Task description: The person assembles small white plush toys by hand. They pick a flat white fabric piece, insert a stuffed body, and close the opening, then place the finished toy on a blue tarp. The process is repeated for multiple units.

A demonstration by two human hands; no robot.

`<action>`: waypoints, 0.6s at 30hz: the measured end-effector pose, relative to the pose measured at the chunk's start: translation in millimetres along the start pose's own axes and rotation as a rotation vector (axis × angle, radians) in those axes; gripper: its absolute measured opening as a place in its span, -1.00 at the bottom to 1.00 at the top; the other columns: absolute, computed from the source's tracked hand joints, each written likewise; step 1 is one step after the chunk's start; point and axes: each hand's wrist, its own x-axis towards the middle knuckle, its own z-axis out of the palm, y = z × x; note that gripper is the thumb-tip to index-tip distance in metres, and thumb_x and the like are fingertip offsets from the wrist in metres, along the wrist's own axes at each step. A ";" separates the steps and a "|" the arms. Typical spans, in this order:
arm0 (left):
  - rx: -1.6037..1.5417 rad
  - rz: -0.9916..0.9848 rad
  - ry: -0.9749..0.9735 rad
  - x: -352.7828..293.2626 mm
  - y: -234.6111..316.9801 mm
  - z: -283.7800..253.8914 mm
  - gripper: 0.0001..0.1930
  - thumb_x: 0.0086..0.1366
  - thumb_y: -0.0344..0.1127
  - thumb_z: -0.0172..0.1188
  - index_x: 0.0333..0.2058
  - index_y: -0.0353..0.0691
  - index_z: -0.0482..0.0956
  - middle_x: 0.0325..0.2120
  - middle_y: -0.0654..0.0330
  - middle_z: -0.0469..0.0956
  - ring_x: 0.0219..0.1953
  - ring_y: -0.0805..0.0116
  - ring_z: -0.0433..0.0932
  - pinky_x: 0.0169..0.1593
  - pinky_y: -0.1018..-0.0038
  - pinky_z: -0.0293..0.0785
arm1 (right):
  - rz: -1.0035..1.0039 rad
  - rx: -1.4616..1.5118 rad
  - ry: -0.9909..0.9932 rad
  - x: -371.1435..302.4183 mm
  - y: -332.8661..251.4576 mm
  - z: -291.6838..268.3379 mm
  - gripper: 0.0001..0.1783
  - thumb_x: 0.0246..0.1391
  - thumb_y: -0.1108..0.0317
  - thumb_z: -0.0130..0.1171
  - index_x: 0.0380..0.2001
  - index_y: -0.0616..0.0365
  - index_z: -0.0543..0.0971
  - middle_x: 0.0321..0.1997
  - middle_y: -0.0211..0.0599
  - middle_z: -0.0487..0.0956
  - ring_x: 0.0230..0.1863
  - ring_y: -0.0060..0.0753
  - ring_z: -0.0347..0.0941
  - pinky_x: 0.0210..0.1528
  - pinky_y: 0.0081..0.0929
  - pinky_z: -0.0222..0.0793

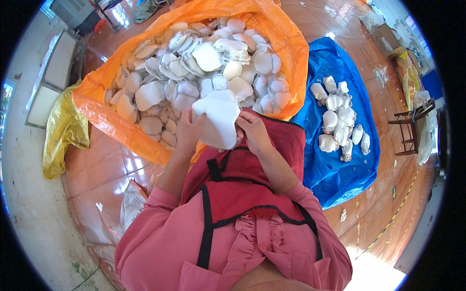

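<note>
In front of my lap I hold up a white, flat pad (217,118) with rounded, wavy edges; its exact kind is unclear. My left hand (190,127) pinches its left edge, thumb over the front face. At its right edge, my right hand (254,130) is closed with the fingers bent; some fingers are hidden behind the pad. Just beyond both hands, a heap of similar white and cream pads (208,56) fills a large open orange sack (114,118). Many of those pads lie in small overlapping stacks.
A blue plastic sheet (323,182) lies to the right, with several white wrapped bundles (343,119) piled on it. A yellow sack (65,128) slumps by the left wall. Farther right stand a wooden chair (412,128) and a cardboard box (388,39). Reddish tiles (99,167) cover the floor.
</note>
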 end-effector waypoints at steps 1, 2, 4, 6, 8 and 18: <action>0.004 0.011 -0.001 0.1 -0.4 0.6 -0.58 0.21 -0.36 0.21 0.02 -0.34 0.38 -0.17 0.17 0.49 -0.12 0.44 0.45 -0.03 0.51 0.36 | -0.012 0.017 -0.003 -1.2 -0.8 0.9 -0.82 0.24 0.32 0.03 -0.28 0.20 0.53 -0.61 -0.53 0.42 -0.66 -0.71 0.25 -0.59 -0.74 0.16; -0.032 0.013 -0.001 0.5 -1.6 1.0 -0.58 0.21 -0.37 0.21 0.02 -0.35 0.37 -0.16 0.17 0.49 -0.11 0.44 0.45 -0.02 0.51 0.36 | -0.024 0.029 -0.021 -1.4 -1.1 0.4 -0.81 0.25 0.30 0.02 -0.30 0.19 0.52 -0.60 -0.53 0.41 -0.65 -0.71 0.26 -0.58 -0.74 0.17; -0.105 0.014 -0.002 0.6 -2.7 2.0 -0.58 0.22 -0.37 0.20 0.02 -0.35 0.37 -0.14 0.16 0.49 -0.09 0.44 0.45 -0.01 0.51 0.36 | -0.045 0.052 -0.057 -1.7 -1.4 -1.1 -0.78 0.28 0.25 0.00 -0.33 0.16 0.50 -0.59 -0.53 0.41 -0.63 -0.70 0.27 -0.56 -0.73 0.19; -0.117 -0.025 -0.009 -1.1 1.5 2.5 -0.58 0.22 -0.37 0.20 0.03 -0.36 0.36 -0.12 0.15 0.49 -0.07 0.43 0.45 0.00 0.51 0.35 | -0.046 0.023 -0.058 -2.1 -2.9 -2.0 -0.74 0.29 0.20 -0.03 -0.36 0.14 0.48 -0.60 -0.50 0.40 -0.63 -0.67 0.27 -0.56 -0.70 0.22; -0.124 -0.047 -0.013 -3.0 7.2 3.5 -0.58 0.22 -0.37 0.20 0.03 -0.36 0.36 -0.11 0.14 0.49 -0.06 0.43 0.45 0.01 0.51 0.35 | -0.048 0.026 -0.060 -2.1 -3.3 -3.0 -0.75 0.29 0.20 -0.03 -0.36 0.14 0.47 -0.59 -0.49 0.40 -0.62 -0.66 0.28 -0.55 -0.70 0.24; -0.121 -0.026 -0.008 -2.6 4.6 1.7 -0.57 0.22 -0.40 0.19 0.04 -0.36 0.35 -0.07 0.12 0.48 -0.03 0.40 0.44 0.05 0.49 0.33 | -0.039 0.047 -0.046 -2.3 -4.3 -3.3 -0.80 0.26 0.28 0.01 -0.31 0.17 0.50 -0.57 -0.46 0.44 -0.63 -0.65 0.30 -0.57 -0.68 0.25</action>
